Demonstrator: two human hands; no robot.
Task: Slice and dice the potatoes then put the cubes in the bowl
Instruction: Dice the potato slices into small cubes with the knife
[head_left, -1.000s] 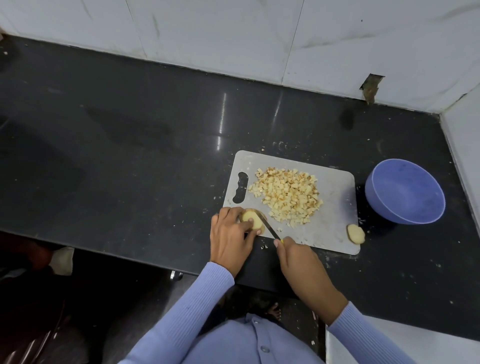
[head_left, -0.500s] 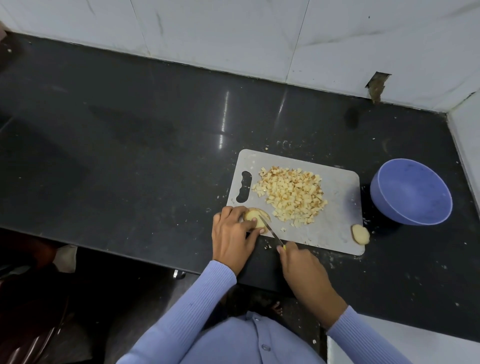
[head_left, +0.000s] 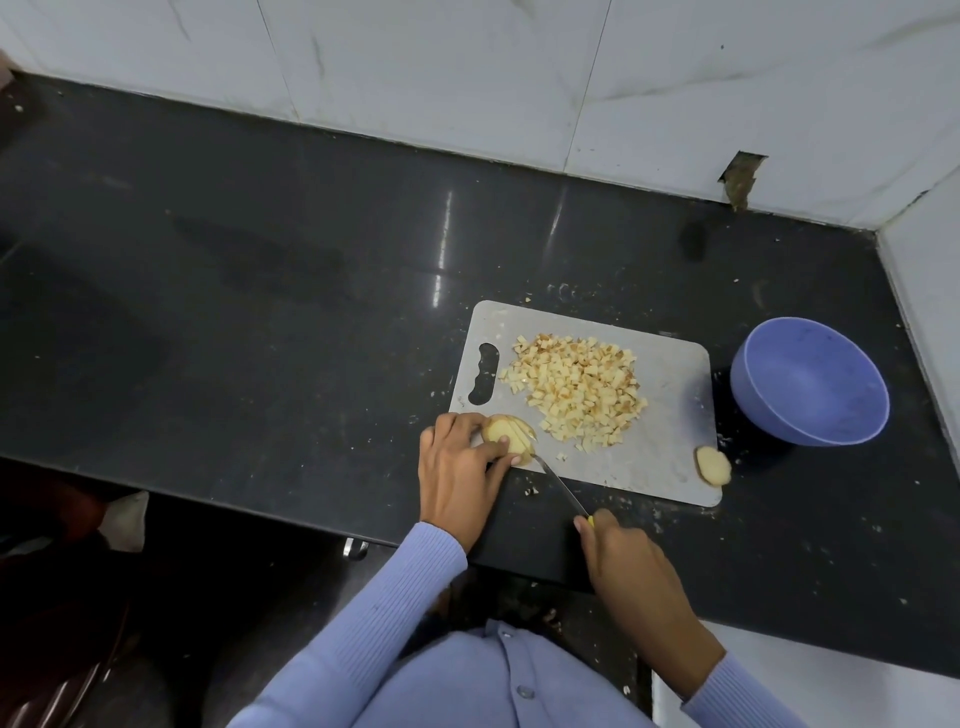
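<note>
While the left hand (head_left: 457, 462) pins a half-sliced potato (head_left: 506, 434) at the board's (head_left: 670, 452) near-left corner, the right hand (head_left: 631, 566) grips a knife (head_left: 561, 483) angled up-left into it. Cubes (head_left: 576, 392) heap mid-board; the bowl (head_left: 808, 384) waits empty, right. The handle is mostly hidden.

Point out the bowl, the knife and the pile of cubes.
bowl (head_left: 852, 415): head view, near inner wall.
knife (head_left: 562, 483): head view, middle of the blade.
cubes (head_left: 576, 389): head view, centre of the pile.
</note>
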